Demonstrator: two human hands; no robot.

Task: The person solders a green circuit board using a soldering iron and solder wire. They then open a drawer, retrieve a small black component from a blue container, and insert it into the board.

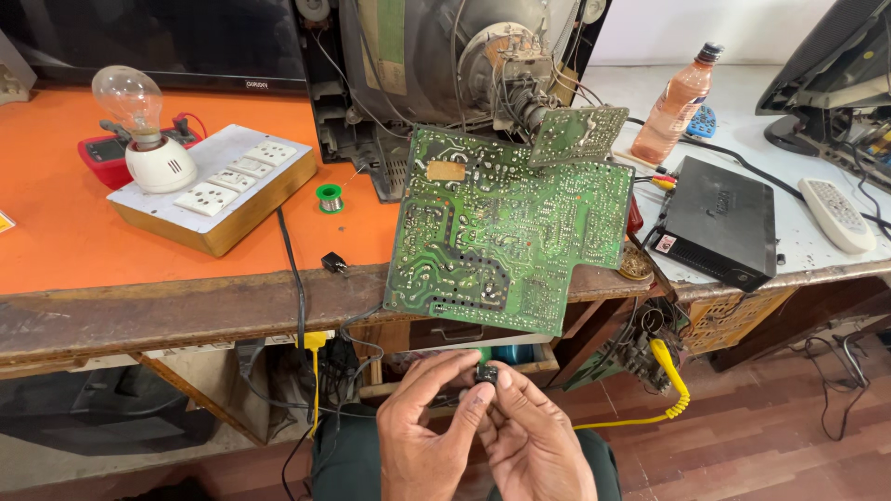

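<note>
My left hand [429, 429] and my right hand [531, 438] meet low in the view, below the bench edge. Together they pinch a small black electronic part [485, 374] between fingertips. Which hand bears it more I cannot tell. Just above them a large green circuit board [506, 227] leans solder side up over the bench edge, wired to the neck of an opened picture tube set [464, 65].
On the orange bench top [56, 223] stand a switch board box [218, 190] with a bulb [130, 97], a red meter [107, 153] and a solder spool [329, 197]. A black set-top box [719, 223], white remote [835, 213], plastic bottle [677, 102] and yellow coiled cable [673, 385] lie right.
</note>
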